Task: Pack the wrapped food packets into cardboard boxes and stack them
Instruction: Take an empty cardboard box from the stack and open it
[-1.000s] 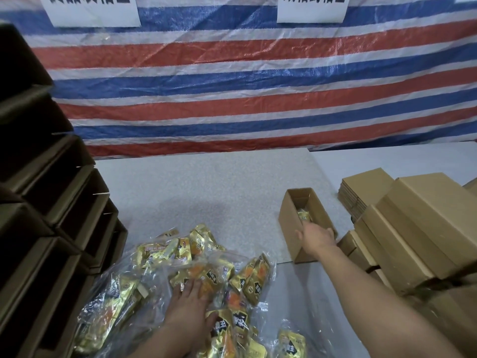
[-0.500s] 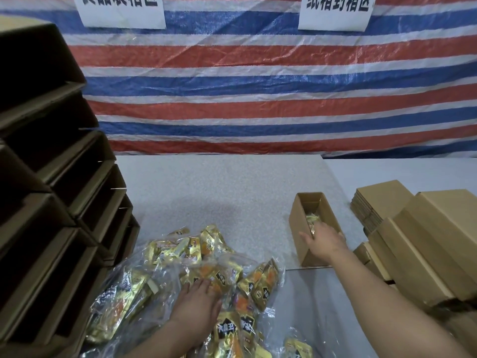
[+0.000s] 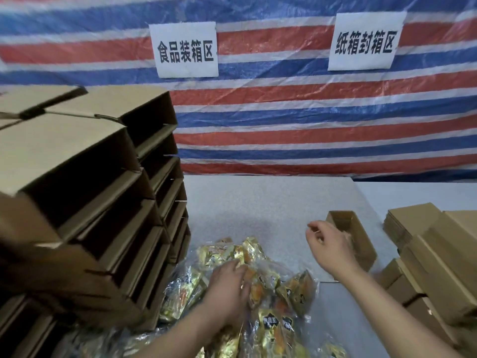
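Your left hand [image 3: 227, 282] presses slippery, light packets [image 3: 260, 285]; pinch one by its edge, since your right hand [image 3: 327, 244] hangs loosely curled, empty.

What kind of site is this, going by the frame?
Probably an improvised food-packing station. Paper signs name packing and sealing zones on a striped tarp backdrop, empty cartons are stacked on the left, and gold snack packets are heaped on the table.
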Tool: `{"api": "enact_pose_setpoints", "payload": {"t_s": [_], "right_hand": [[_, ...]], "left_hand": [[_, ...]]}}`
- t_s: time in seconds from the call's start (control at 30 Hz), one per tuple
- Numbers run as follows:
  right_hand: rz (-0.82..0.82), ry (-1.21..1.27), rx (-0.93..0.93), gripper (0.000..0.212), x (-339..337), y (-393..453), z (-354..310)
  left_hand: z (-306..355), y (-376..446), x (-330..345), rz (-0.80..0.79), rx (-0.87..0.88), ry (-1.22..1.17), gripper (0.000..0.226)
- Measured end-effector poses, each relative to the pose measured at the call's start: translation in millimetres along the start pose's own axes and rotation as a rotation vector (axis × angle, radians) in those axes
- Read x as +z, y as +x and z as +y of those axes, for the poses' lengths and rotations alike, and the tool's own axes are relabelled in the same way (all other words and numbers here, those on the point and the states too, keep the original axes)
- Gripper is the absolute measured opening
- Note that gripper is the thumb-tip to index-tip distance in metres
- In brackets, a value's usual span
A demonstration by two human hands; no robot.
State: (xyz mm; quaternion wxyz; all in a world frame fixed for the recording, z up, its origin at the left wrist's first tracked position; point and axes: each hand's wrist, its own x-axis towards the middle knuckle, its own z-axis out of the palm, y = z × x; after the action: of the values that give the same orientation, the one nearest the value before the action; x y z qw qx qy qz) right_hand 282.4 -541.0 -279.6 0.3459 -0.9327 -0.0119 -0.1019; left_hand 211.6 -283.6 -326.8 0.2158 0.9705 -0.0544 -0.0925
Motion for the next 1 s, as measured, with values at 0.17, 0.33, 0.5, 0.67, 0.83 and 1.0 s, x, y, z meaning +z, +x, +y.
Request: {"api": "enact_pose_setpoints", "payload": {"t_s": [0.17,0.33,0.5,0.67,0.83,1.0], "right_hand": [[0.015,0.154,-0.066,0.019,1,-37,-88],[0.063,0.330,-0.113,0.012,-4,-83,-149],[0.037,0.436,-0.129,0.011,-9,-127,-188],[0.013,0.438,-0.128,0.012,-10,-151,-206],[-0.008,0.426,-0.147,0.014,-17,-155,-223],[-0.031,0.374,-0.212,0.022,-28,-139,-262]], "left_hand": [[-1,-41,-40,0.135,0.041,-0.041,0.050],[-5,-93,-73,0.261,0.084,-0.115,0.049],[-13,-142,-100,0.396,0.134,-0.225,0.042],[-16,-176,-122,0.485,0.157,-0.259,0.034],[-16,-185,-197,0.912,0.220,-0.131,0.032],[-31,-153,-289,1.072,0.036,0.191,0.051]]}}
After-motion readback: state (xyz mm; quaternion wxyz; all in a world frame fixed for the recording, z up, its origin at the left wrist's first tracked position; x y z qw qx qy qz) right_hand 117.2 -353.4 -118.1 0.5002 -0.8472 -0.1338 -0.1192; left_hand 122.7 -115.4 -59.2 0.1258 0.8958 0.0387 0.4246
